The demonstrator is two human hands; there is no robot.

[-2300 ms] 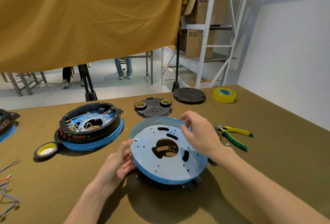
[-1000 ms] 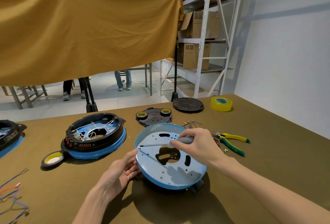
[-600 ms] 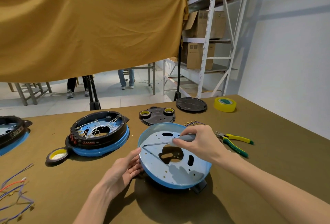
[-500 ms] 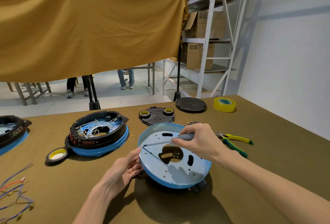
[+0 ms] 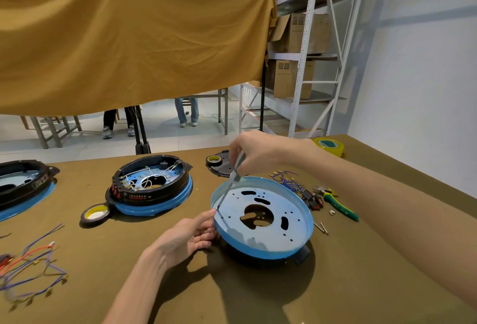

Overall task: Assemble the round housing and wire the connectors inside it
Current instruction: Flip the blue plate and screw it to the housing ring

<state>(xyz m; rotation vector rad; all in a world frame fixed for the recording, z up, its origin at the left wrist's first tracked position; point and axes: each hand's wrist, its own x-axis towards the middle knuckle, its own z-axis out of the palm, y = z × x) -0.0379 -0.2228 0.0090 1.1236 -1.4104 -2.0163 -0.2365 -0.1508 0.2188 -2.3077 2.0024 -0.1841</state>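
A round blue plate (image 5: 291, 233) lies upside down on a black housing ring in front of me. My right hand (image 5: 254, 152) grips a grey screwdriver (image 5: 233, 177) and holds it steeply. Its tip sits at a hole near the plate's left rim. My left hand (image 5: 189, 237) holds that left rim, fingers under the edge and thumb on top beside the tip. A second housing (image 5: 152, 184), black ring on a blue plate with white wires inside, stands to the left.
A black tape roll (image 5: 95, 214) lies by the second housing. Loose wires (image 5: 31, 264) lie at the left. Green pliers (image 5: 338, 206), connectors (image 5: 313, 198), purple wires (image 5: 289, 181) and screws (image 5: 321, 228) lie at the right. Yellow tape (image 5: 330, 146) sits far right. A third housing (image 5: 20, 187) stands far left.
My right hand has risen and tipped the screwdriver from nearly flat to steep, its tip staying at the left rim. The left hand stays on the rim. The view has shifted closer.
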